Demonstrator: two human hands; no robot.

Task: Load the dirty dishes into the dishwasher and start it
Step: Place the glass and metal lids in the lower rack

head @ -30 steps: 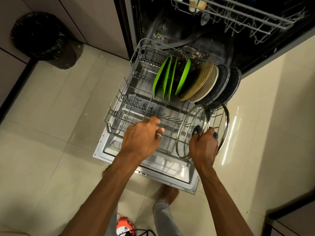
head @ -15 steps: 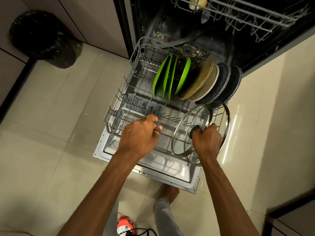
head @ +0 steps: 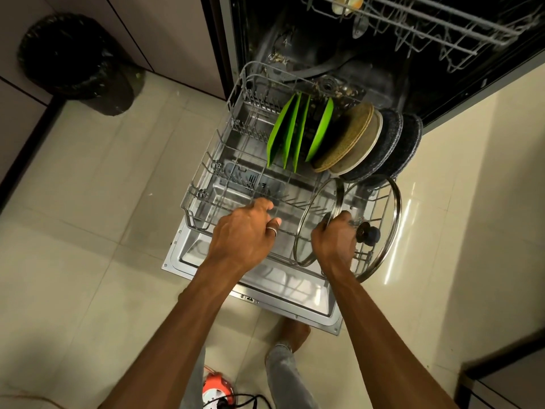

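The dishwasher's lower rack (head: 195, 199) is pulled out over the open door (head: 298, 293). At its back stand green plates (head: 287, 134), tan plates (head: 351, 140) and dark speckled plates (head: 392, 143). Two glass lids stand on edge at the front right. My right hand (head: 333, 243) grips the smaller lid (head: 318, 202) at its rim, between the two lids. The larger lid (head: 386, 219) stands just to the right, its dark knob (head: 367, 234) showing beside my hand. My left hand (head: 244, 231) curls over the wires at the rack's front.
The upper rack (head: 413, 28) sticks out above at the top right with a few small items in it. A black bin (head: 76, 60) stands at the left by the cabinets. My foot (head: 295, 332) and an orange cable reel (head: 215, 388) are on the tiled floor below the door.
My right hand has shifted from a lid knob to the smaller lid's rim, and the larger lid's knob now shows. The smaller lid stands more on edge. My left hand has stayed.
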